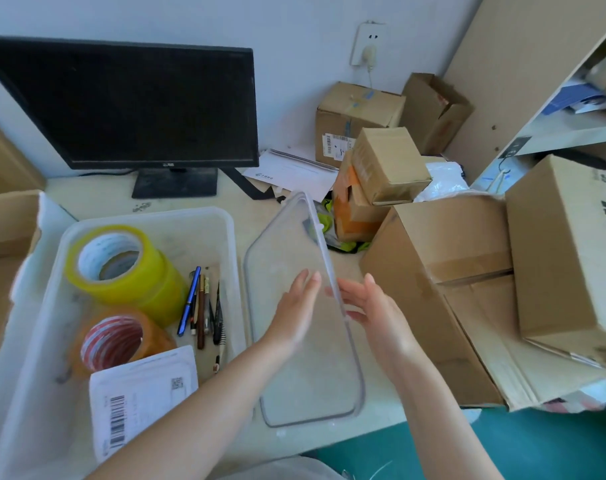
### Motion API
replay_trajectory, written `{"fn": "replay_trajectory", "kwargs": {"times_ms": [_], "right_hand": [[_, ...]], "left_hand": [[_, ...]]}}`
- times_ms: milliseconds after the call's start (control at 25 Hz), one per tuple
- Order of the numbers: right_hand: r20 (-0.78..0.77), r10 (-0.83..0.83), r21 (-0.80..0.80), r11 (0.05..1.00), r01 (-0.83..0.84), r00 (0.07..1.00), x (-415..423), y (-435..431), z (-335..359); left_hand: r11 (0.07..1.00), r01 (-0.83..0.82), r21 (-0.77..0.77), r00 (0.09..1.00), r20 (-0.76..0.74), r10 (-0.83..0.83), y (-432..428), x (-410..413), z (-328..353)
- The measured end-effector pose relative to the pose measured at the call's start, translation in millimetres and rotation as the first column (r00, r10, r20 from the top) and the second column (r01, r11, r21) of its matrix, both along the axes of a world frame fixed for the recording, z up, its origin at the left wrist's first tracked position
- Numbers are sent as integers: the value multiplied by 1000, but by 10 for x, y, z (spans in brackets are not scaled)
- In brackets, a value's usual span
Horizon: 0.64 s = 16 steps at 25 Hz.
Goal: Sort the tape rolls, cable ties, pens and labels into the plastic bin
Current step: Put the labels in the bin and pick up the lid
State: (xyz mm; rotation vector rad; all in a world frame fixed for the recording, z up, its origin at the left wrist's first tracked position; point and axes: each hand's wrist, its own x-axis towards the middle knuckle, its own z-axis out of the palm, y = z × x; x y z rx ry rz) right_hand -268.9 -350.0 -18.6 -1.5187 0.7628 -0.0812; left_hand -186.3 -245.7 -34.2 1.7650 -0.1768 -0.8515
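Left hand [294,313] and right hand [374,320], fingers straight, flank the tilted clear lid [287,244]. The bin [149,214] lies just left, its length parallel.

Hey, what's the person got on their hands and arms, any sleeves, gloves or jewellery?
Nothing worn shows. The left hand and right hand are ungloved and ringless, and no sleeve, watch or bracelet appears anywhere up to the frame edge.

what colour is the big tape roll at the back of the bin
The tape roll is translucent yellow with a white inner core. The head view shows it best.
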Motion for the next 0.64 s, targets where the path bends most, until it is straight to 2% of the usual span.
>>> {"fn": "replay_trajectory", "kwargs": {"times_ms": [120,200,320,440,520,600,640], "right_hand": [[74,108,-19,994,-107,991,142,345,193],[113,201,-50,979,-197,973,210,579,313],[169,325,-103,945,-312,930,309,811,397],[175,428,-164,901,-402,887,443,1003,458],[148,371,-335,891,-307,917,508,1028,373],[53,297,-656,730,-191,953,559,1041,267],[3,253,-726,666,-172,967,567,1044,214]], "left_hand": [[996,-29,-84,996,-92,21,252,73,269],[981,-126,-149,980,-173,100,496,125,410],[897,-322,-302,915,-342,214,848,215,578],[799,-394,-455,894,-393,217,1286,285,649],[757,-385,-528,910,-356,214,1591,355,672],[713,-383,-587,919,-320,230,1976,459,712],[694,-387,-608,919,-314,238,2161,524,714]]}}
